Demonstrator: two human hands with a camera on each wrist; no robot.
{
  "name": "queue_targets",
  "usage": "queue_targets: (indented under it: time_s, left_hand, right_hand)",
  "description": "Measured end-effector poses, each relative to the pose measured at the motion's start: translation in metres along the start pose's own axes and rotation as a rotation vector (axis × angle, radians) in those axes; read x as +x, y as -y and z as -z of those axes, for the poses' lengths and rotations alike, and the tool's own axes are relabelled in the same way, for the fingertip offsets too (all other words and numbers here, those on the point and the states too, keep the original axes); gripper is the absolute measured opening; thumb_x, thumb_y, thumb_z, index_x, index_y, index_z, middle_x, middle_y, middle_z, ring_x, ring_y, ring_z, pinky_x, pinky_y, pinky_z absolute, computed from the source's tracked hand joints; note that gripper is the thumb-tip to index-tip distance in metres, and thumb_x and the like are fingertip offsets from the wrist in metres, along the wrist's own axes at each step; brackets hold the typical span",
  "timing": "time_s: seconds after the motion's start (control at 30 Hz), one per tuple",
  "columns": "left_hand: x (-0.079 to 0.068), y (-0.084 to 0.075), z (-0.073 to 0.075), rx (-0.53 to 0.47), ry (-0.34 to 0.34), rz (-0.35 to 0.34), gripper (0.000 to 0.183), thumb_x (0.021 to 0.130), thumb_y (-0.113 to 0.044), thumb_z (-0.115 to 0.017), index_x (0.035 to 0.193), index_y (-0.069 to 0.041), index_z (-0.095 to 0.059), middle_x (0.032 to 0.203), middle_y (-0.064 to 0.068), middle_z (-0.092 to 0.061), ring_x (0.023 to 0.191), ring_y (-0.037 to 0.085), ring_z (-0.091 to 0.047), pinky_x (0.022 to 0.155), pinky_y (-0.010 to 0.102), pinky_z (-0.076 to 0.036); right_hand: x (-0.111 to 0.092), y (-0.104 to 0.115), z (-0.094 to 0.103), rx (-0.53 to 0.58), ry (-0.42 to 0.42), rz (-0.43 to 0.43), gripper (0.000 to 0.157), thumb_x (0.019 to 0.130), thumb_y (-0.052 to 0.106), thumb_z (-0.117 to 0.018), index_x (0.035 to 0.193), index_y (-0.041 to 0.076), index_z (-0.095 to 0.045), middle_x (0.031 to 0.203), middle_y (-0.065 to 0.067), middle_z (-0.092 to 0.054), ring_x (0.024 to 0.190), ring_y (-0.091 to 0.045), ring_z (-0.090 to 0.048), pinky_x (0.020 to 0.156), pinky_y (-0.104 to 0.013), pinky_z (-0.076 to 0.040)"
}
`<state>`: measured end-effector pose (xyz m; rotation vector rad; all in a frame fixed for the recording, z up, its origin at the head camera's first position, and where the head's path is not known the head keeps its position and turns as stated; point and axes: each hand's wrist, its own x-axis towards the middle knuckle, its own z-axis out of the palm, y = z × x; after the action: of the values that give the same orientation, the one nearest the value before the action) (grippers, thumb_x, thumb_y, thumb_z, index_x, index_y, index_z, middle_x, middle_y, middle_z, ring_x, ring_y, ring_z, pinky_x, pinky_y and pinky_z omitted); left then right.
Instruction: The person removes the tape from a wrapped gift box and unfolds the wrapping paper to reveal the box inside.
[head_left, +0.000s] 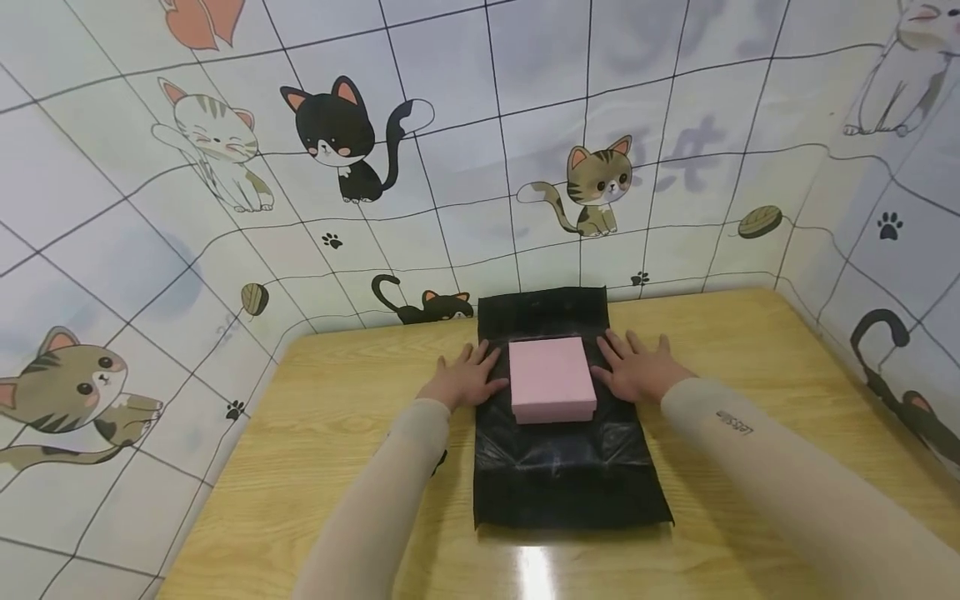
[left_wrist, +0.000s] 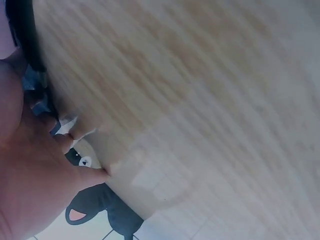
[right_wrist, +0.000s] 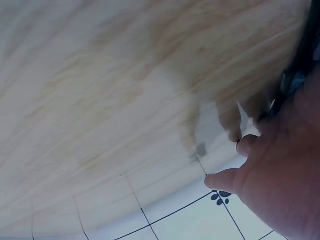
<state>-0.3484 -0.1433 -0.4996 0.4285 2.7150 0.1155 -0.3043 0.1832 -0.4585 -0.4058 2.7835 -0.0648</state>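
A pink lidded box [head_left: 551, 375] sits on a flat black plastic mailer bag [head_left: 562, 492], which lies lengthwise on the table. My left hand [head_left: 463, 377], fingers spread, rests on the bag's left edge, its thumb pointing toward the box. On the opposite edge my right hand [head_left: 637, 367] lies with spread fingers, the thumb close beside the box's right side. In the left wrist view, the left hand [left_wrist: 40, 170] shows at the lower left with a strip of black bag beyond it. The right wrist view has the right hand [right_wrist: 270, 175] at the lower right.
The wooden table [head_left: 352, 392] has a glossy surface. A wall [head_left: 465, 167] with a grid and cartoon cats rises directly behind it and continues along both sides. A small dark object [head_left: 440, 461] shows partly beside the left forearm.
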Motion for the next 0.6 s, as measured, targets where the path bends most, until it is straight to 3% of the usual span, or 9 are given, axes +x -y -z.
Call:
queue_targets:
  time_s: [0.13,0.37,0.47,0.6]
  left_hand:
    - [-0.009,-0.005,0.004,0.002,0.006,0.014,0.082,0.106,-0.069,-0.044,0.173,-0.031,-0.015,0.183,0.0,-0.004,0.169,0.035,-0.002,0.127,0.078,-0.009]
    - [-0.001,-0.004,0.003,-0.044,0.048,0.047,0.092,0.099,-0.075,-0.055,0.172,-0.035,-0.016,0.182,-0.003,-0.002,0.169,0.034,0.0,0.126,0.079,-0.009]
    - [-0.022,-0.011,0.015,-0.061,0.031,0.031,0.089,0.101,-0.071,-0.054,0.172,-0.031,-0.02,0.182,0.001,-0.008,0.169,0.035,-0.004,0.127,0.077,-0.011]
    - [-0.046,-0.009,0.031,-0.069,0.01,0.021,0.085,0.104,-0.071,-0.048,0.172,-0.027,-0.022,0.182,0.005,-0.012,0.169,0.037,-0.005,0.125,0.079,-0.012]
  right_hand:
    - [0.001,-0.001,-0.002,-0.023,0.0,0.009,0.074,0.114,0.054,-0.032,0.172,0.01,-0.017,0.179,-0.019,-0.014,0.164,-0.049,-0.015,0.122,-0.083,-0.006]
    - [0.012,-0.015,-0.014,0.018,-0.006,0.023,0.088,0.108,0.072,-0.028,0.172,0.012,-0.018,0.18,-0.017,-0.014,0.164,-0.05,-0.013,0.122,-0.083,-0.002]
    - [0.006,-0.018,-0.01,0.031,-0.016,0.02,0.084,0.11,0.066,-0.032,0.172,0.011,-0.018,0.179,-0.018,-0.014,0.164,-0.051,-0.012,0.121,-0.084,-0.002]
    - [-0.003,-0.029,0.004,0.076,-0.042,0.011,0.081,0.112,0.063,-0.03,0.172,0.011,-0.016,0.179,-0.021,-0.007,0.163,-0.053,-0.005,0.118,-0.087,0.003]
